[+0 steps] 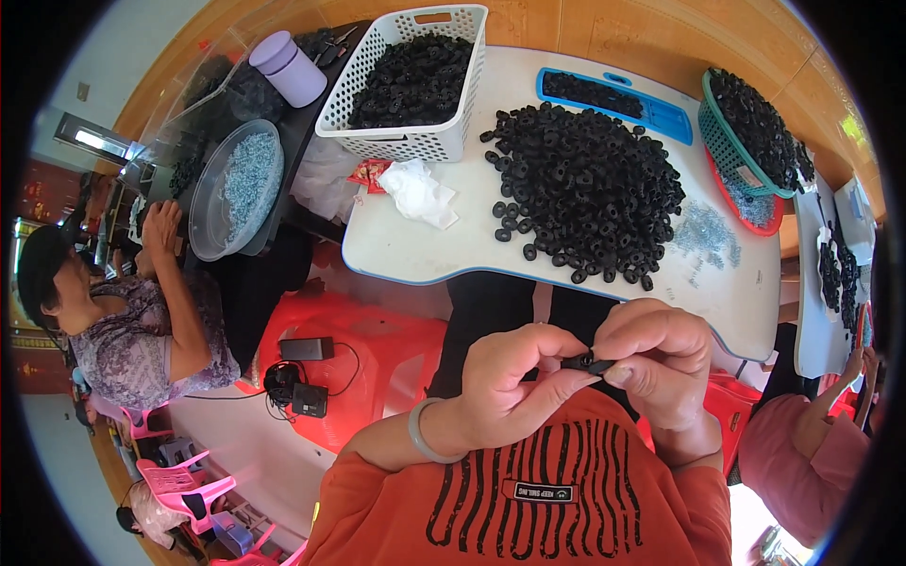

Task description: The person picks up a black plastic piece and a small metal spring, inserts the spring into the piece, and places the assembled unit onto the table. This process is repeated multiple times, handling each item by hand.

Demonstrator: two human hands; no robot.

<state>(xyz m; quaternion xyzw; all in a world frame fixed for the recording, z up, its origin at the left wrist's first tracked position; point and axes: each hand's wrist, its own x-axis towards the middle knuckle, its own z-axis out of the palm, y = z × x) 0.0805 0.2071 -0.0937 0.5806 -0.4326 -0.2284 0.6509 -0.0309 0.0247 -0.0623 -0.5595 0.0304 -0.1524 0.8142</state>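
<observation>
On a white desk [415, 247], black rings [585, 189] are heaped, seemingly awaiting work. Black parts [411, 80] are held in a white basket [415, 143], green basket [729, 151] and blue tray [665, 120], bluish bits [753, 205] in a red tray [769, 227]; which are finished cannot be told. One black piece [587, 363] is pinched, thumb to finger, by left hand [514, 382] and right hand [663, 366] near the desk.
</observation>
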